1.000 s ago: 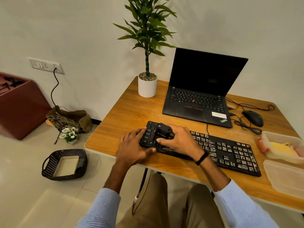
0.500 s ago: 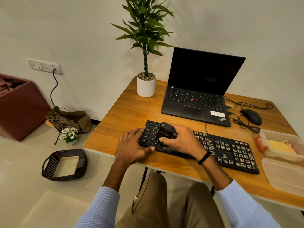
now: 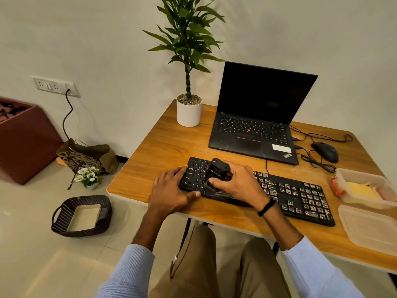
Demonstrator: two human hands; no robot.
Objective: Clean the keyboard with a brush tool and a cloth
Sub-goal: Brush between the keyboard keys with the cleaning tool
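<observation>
Early going, we judge: our right grip [image 3: 238,186] is curled round the brush tool [image 3: 219,168] over the left keys of the keyboard [image 3: 300,196], our left grip [image 3: 171,190] lies flat bracing that end, while the dusty right-hand keys and the cloth [image 3: 358,188] in its tub [image 3: 361,201] wait.

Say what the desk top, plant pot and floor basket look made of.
Desk top: wood or wood-look laminate, low sheen, grain lines visible. Plant pot: smooth plain white, ceramic or plastic, can't tell. Floor basket: dark woven strands, wicker or plastic weave, pale liner inside.
</observation>
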